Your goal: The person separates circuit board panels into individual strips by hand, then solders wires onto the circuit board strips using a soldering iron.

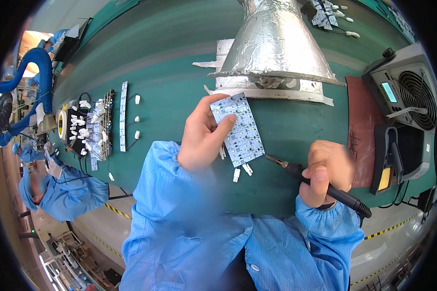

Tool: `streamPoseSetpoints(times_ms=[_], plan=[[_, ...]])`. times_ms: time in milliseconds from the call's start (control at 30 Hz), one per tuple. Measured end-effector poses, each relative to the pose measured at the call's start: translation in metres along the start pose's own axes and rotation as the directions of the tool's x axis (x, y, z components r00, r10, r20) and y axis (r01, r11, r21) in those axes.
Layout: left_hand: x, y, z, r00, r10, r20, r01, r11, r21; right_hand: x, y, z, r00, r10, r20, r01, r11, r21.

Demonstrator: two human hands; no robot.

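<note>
My left hand (206, 132) grips a white circuit board (243, 133) by its left side, thumb across its face. Small components dot the board, and white plug connectors (243, 171) hang below its lower edge. In my right hand (327, 167) is a black-handled soldering iron (342, 194), held between thumb and fingers. Its tip points left and ends close to the board's lower right corner; whether it touches cannot be made out. Both hands are over the green bench mat (296, 121).
A foil-covered fume hood (277, 43) stands ahead. At right are a soldering station (400, 92), an iron holder with yellow sponge (384, 178) and a reddish mat (359, 145). Board strips (124, 116) and a cluster of boards with connectors (94, 128) lie left. A co-worker (65, 194) sits farther left.
</note>
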State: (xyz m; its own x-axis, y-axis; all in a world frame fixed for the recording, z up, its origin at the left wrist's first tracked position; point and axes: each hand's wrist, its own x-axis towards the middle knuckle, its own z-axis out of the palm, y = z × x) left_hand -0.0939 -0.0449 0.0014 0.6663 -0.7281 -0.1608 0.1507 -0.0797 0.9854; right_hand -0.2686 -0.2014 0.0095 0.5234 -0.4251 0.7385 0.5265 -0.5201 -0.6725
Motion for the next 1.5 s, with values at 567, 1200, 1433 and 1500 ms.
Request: streamPoseSetpoints(times_ms=[567, 1200, 1433, 1500], plan=[[-0.0020, 0.0018, 0.0006, 1.000, 0.003, -0.011, -0.003, 1.000, 0.009, -0.0006, 0.0041, 0.0031, 0.999, -0.008, 0.044, 0.010, 0.999, -0.044], [-0.0034, 0.0006, 0.0022, 1.000, 0.025, -0.012, -0.025, 1.000, 0.004, -0.0021, 0.0046, 0.0025, 0.999, 0.011, 0.043, -0.010, 0.999, -0.032], [-0.0039, 0.0003, 0.0023, 0.999, 0.042, -0.023, -0.041, 0.999, 0.023, -0.0002, 0.0005, -0.0014, 0.999, 0.031, 0.038, -0.029, 0.997, -0.067], [-0.0044, 0.0015, 0.0012, 0.999, 0.039, -0.018, -0.038, 0.999, 0.017, 0.0024, 0.0021, 0.0004, 0.996, 0.013, -0.092, -0.015, 1.000, -0.012]])
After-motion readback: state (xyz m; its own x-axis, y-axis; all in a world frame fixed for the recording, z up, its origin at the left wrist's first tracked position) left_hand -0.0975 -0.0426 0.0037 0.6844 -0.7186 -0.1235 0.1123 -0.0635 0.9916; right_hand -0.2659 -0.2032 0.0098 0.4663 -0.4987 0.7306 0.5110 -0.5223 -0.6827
